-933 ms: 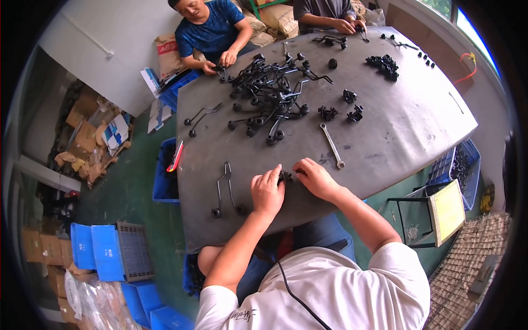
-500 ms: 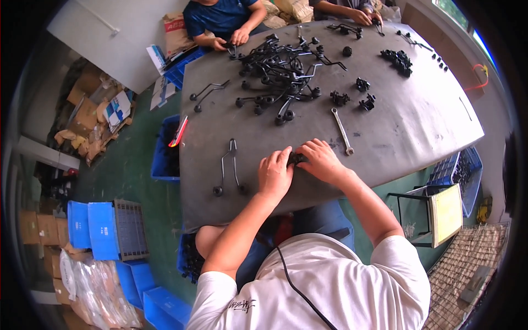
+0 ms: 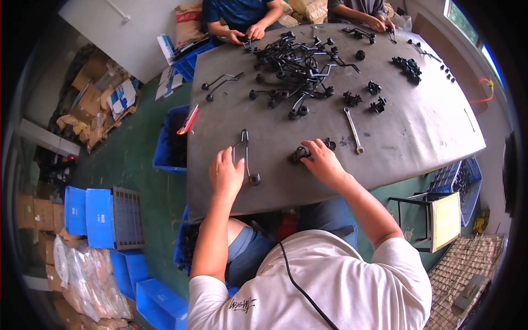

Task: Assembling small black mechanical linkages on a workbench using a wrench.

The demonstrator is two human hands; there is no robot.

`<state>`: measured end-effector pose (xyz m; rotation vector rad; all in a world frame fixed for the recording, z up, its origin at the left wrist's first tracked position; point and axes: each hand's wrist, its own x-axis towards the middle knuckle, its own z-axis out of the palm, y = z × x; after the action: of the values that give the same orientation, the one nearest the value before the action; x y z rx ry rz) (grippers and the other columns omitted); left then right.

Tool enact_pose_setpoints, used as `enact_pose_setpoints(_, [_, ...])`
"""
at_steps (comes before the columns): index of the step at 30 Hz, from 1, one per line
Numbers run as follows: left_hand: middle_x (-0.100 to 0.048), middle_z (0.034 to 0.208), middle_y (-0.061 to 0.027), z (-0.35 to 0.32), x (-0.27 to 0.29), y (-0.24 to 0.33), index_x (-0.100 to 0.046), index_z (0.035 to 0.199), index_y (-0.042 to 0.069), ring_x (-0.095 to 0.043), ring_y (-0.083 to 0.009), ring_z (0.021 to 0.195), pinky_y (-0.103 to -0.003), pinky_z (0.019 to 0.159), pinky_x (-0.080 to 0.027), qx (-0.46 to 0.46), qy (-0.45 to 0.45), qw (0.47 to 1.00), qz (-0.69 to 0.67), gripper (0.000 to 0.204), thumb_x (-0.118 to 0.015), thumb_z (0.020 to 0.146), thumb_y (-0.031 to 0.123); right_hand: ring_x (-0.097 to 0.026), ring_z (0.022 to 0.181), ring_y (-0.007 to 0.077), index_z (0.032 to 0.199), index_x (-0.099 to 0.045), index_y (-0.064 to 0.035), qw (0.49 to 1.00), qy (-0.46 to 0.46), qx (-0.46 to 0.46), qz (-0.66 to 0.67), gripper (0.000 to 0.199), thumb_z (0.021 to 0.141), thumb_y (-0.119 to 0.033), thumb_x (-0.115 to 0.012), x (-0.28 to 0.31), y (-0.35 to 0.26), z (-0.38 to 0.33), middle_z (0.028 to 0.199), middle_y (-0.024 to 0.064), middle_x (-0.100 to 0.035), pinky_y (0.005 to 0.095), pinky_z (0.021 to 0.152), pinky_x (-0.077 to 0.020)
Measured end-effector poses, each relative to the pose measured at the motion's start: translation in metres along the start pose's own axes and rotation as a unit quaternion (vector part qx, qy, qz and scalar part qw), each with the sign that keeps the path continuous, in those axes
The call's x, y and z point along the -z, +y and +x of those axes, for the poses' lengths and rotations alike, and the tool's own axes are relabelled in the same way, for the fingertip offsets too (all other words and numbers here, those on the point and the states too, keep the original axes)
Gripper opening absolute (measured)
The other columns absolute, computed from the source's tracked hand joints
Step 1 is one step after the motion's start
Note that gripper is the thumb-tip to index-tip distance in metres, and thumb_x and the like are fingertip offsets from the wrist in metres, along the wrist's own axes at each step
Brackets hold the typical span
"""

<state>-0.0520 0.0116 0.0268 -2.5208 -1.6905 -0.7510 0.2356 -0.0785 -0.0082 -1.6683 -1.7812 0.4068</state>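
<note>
My left hand (image 3: 226, 175) is over a bent black metal rod piece (image 3: 246, 151), its thumb and fingers apart. One round black end (image 3: 254, 179) of the piece shows beside the hand; the other is hidden under it. My right hand (image 3: 325, 166) rests on the table with thumb and fingers around a dark, knobbly clamp-like part (image 3: 300, 154). More black shows past the fingers (image 3: 329, 144); I cannot tell whether it is the same part. A combination wrench (image 3: 353, 131) lies right of that hand. Beyond are several small black parts (image 3: 352, 99).
A pile of bent black rods (image 3: 297, 66) covers the far middle of the grey table (image 3: 385, 137). A red utility knife (image 3: 188, 120) lies at the left edge, above a blue crate (image 3: 168, 144). Two co-workers' hands (image 3: 250, 34) handle parts at the far side.
My left hand has left the black part and moved left to the bent rod piece. My right hand stays at the part, now lower on the table. The view has shifted slightly.
</note>
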Motion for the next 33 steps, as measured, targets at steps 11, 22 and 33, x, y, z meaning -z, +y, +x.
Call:
enact_pose_setpoints(11, [-0.073, 0.096, -0.0169, -0.01, -0.011, 0.0, -0.062, 0.115, 0.004, -0.07, -0.0372, 0.09, -0.049, 0.08, -0.053, 0.061, -0.105, 0.985, -0.119, 0.03, -0.068, 0.09, 0.019, -0.056, 0.08, 0.0238, 0.119, -0.068, -0.0111, 0.977, 0.014, -0.137, 0.162, 0.036, 0.083, -0.01, -0.067, 0.007, 0.001, 0.013, 0.088, 0.0087, -0.054, 0.0368, 0.075, -0.0504])
enact_pose_setpoints(22, [-0.07, 0.094, -0.0092, -0.015, -0.042, 0.026, -0.057, 0.125, 0.001, -0.067, -0.0171, 0.078, -0.032, 0.074, -0.053, 0.109, -0.23, 0.861, -0.44, 0.032, -0.063, 0.097, 0.016, -0.052, 0.074, 0.0154, 0.119, -0.067, -0.0093, 0.975, 0.032, -0.072, 0.207, 0.037, 0.083, -0.005, -0.069, 0.004, -0.038, 0.033, 0.087, 0.0046, -0.05, 0.03, 0.069, -0.048])
enact_pose_setpoints(33, [-0.068, 0.097, -0.0052, 0.012, -0.037, 0.009, -0.06, 0.117, 0.001, -0.061, -0.0096, 0.078, -0.026, 0.075, -0.05, 0.155, -0.299, 0.757, -0.56, 0.029, -0.065, 0.1, 0.025, -0.061, 0.079, 0.0233, 0.119, -0.067, -0.01, 0.993, -0.036, -0.051, 0.096, 0.037, 0.083, -0.004, -0.068, -0.013, -0.066, 0.05, 0.096, 0.0106, -0.057, 0.0355, 0.074, -0.0533])
